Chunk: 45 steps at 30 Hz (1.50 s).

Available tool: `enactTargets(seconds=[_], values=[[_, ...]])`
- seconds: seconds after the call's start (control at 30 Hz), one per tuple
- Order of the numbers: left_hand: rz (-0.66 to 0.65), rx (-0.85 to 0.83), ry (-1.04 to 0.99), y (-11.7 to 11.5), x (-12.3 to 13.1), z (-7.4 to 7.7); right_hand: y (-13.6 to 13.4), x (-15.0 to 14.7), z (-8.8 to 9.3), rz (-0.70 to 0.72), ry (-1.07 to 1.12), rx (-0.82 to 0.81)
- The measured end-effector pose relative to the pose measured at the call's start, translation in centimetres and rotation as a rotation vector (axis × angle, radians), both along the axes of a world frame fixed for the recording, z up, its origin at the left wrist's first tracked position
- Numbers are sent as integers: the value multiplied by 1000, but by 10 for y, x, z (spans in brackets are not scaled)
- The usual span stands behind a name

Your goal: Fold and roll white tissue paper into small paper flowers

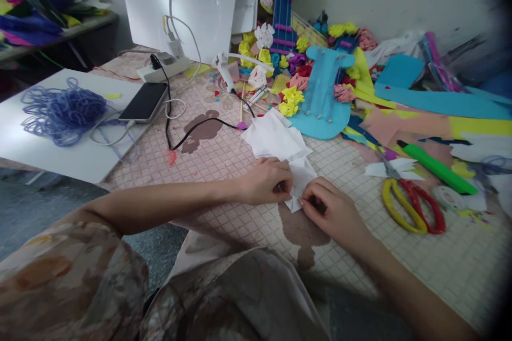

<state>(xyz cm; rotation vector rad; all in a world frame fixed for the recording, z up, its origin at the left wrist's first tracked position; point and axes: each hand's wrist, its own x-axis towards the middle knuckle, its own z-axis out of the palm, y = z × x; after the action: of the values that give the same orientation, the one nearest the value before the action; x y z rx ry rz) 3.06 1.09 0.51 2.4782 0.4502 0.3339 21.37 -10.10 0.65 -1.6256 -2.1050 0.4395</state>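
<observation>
A piece of thin white paper (303,172) lies between my hands near the table's front edge, its lower end creased to a narrow tip. My left hand (272,180) is closed, with its fingertips pinching the paper's left side. From the right, my right hand (328,205) pinches the same piece at its lower end, thumb and forefinger together. More white paper sheets (276,136) lie just beyond, touching or overlapping the held piece.
Scissors (414,205) and a green marker or cutter (438,168) lie at the right. Behind are a glue gun (224,70), a blue paper shape (322,101) and crumpled paper flowers (290,101). A phone (144,101), black cable and purple yarn (66,112) are at the left.
</observation>
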Motion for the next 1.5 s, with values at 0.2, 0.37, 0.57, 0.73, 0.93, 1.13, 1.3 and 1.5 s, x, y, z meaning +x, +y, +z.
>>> enactTargets(seconds=[0.2, 0.37, 0.57, 0.73, 0.93, 1.13, 1.3, 1.5], values=[[20, 26, -7, -1, 0, -2, 0, -1, -2, -14, -31, 16], [35, 25, -3, -3, 1, -2, 0, -2, -2, -14, -54, 28], [78, 12, -11, -9, 2, 0, -1, -3, -3, -15, -67, 72], [60, -8, -35, -11, 1, 0, -2, -3, -3, 47, -45, 108], [47, 8, -27, -10, -1, 1, -2, -4, -3, 50, -57, 94], [0, 66, -14, -9, -4, 0, -3, -4, -1, 62, -11, 28], [-16, 81, 2, -8, -5, 1, -3, -3, 4, 85, 4, -37], [-46, 32, 10, -4, -4, 3, -1, -10, 3, 19, -35, -12]])
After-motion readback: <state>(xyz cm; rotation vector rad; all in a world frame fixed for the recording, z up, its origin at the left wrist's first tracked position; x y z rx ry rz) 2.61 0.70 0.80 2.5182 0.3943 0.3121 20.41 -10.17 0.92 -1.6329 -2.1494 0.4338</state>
